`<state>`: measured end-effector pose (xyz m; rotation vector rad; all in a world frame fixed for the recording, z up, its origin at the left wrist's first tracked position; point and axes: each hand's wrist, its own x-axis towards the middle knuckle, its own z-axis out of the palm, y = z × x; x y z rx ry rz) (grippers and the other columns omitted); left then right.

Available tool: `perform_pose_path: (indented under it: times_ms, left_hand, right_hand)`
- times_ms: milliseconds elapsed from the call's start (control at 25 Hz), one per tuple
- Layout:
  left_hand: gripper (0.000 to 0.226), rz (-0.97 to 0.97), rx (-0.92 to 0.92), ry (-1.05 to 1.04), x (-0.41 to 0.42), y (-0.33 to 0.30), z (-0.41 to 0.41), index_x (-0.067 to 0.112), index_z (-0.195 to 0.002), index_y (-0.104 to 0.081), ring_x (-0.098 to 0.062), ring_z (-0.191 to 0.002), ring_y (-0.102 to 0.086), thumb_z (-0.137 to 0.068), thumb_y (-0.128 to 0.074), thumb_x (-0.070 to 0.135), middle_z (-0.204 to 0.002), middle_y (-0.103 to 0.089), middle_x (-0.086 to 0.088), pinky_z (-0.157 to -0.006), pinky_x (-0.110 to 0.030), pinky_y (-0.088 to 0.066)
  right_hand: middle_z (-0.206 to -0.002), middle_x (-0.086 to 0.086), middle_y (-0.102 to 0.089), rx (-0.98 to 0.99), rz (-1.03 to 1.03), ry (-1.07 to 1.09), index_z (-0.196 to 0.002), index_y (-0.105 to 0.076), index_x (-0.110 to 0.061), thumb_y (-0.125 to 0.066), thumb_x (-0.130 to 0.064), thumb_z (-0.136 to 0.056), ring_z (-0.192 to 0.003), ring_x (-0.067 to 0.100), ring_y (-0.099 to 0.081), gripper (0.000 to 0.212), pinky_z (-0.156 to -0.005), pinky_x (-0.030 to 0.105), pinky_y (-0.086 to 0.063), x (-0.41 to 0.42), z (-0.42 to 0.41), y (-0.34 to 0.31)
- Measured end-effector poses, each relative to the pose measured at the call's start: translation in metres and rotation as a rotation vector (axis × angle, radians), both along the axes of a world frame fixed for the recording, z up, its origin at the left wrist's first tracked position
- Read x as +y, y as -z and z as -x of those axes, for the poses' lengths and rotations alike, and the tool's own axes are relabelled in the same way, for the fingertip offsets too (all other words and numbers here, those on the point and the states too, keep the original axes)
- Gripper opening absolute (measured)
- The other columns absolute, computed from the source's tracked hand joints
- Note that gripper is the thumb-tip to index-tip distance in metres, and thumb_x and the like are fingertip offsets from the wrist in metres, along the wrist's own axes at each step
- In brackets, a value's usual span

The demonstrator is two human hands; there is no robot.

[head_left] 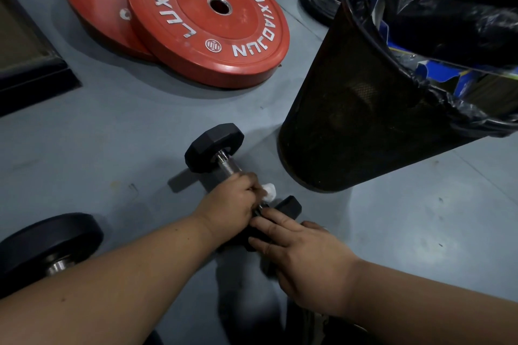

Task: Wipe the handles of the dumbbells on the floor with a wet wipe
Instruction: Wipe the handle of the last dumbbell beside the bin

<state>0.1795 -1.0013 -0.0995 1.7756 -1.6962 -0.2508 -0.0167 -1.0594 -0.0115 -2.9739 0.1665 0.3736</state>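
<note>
A grey gym floor fills my head view, littered with kit: two red weight plates overlap at the top, a small black plate lies beyond them, a dark mat edge sits at far left, and a black mesh bin lined with a black bag stands at right.

At centre lies a hex dumbbell, its long axis slanting from the far head at upper left down to the near head at lower right, close to me. I see the left hand wrapped round the knurled steel handle near its lower end, fingers curled tight, with a white wet wipe bunched in the grip and poking out on the bin side. The right hand rests on the near head, fingers straight and spread, pressing rather than gripping, apparently to steady the weight.

Bare handle shows only above the left hand, running up and away toward the far head. I judge that the next wipe stroke turns on this: it must travel along that slanted axis, away from me and to the left. The left hand is already on the bar; the right is merely beside it.

A second dumbbell with a round head sits at lower left, well apart, its handle untouched by either hand.
</note>
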Motion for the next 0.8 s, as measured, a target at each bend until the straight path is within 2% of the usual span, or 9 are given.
perform_pose_path:
  times_ms: [80, 280, 400, 560, 680, 800]
  left_hand:
    - [0.027, -0.003, 0.033, -0.004, 0.001, -0.002, 0.002, 0.006, -0.086, -0.074, -0.025, -0.082, -0.058, -0.091, -0.052, 0.021, -0.088, -0.061, -0.005, -0.073, -0.035, -0.053]
    - [0.032, -0.004, -0.021, 0.022, 0.001, 0.001, -0.013, 0.008, -0.085, -0.077, -0.024, -0.085, -0.057, -0.091, -0.05, 0.023, -0.091, -0.062, -0.002, -0.08, -0.036, -0.05]
    - [0.026, -0.053, 0.033, -0.106, -0.003, -0.001, -0.03, 0.007, -0.086, -0.077, -0.025, -0.087, -0.06, -0.085, -0.053, 0.016, -0.092, -0.063, -0.003, -0.082, -0.037, -0.053]
    - [0.021, -0.063, 0.029, -0.241, -0.004, -0.01, -0.041, 0.012, -0.097, -0.077, -0.024, -0.083, -0.064, -0.082, -0.062, 0.012, -0.094, -0.062, 0.001, -0.072, -0.033, -0.056]
    - [0.015, -0.108, 0.052, -0.311, -0.005, -0.016, -0.032, 0.01, -0.094, -0.075, -0.023, -0.082, -0.063, -0.087, -0.062, 0.013, -0.094, -0.06, 0.002, -0.071, -0.025, -0.05]
    - [0.019, -0.085, 0.035, -0.235, 0.0, -0.016, -0.025, 0.008, -0.09, -0.076, -0.024, -0.08, -0.064, -0.088, -0.058, 0.015, -0.093, -0.062, 0.0, -0.072, -0.025, -0.052]
  right_hand:
    - [-0.163, -0.005, -0.03, 0.005, 0.001, 0.0, -0.145, -0.05, -0.032, -0.039, -0.037, -0.084, -0.154, 0.018, -0.02, 0.063, -0.085, 0.041, -0.057, 0.001, 0.0, 0.0]
    - [-0.162, -0.004, -0.033, 0.007, -0.015, 0.014, -0.145, -0.051, -0.03, -0.039, -0.037, -0.087, -0.154, 0.019, -0.022, 0.059, -0.085, 0.043, -0.058, 0.002, 0.0, 0.0]
    - [-0.162, -0.005, -0.032, 0.01, -0.031, 0.025, -0.145, -0.051, -0.03, -0.038, -0.037, -0.088, -0.154, 0.018, -0.021, 0.059, -0.088, 0.044, -0.057, 0.002, 0.0, 0.0]
    - [-0.164, -0.007, -0.027, 0.027, -0.037, 0.02, -0.148, -0.047, -0.031, -0.038, -0.037, -0.089, -0.155, 0.017, -0.016, 0.06, -0.093, 0.044, -0.055, 0.003, -0.001, -0.001]
    - [-0.164, -0.006, -0.028, 0.032, -0.04, 0.018, -0.148, -0.047, -0.03, -0.037, -0.037, -0.088, -0.155, 0.018, -0.017, 0.061, -0.092, 0.045, -0.055, 0.002, -0.001, -0.001]
    - [-0.164, -0.006, -0.027, 0.033, -0.042, 0.018, -0.148, -0.047, -0.03, -0.037, -0.036, -0.088, -0.155, 0.018, -0.017, 0.061, -0.093, 0.045, -0.055, 0.001, 0.0, -0.001]
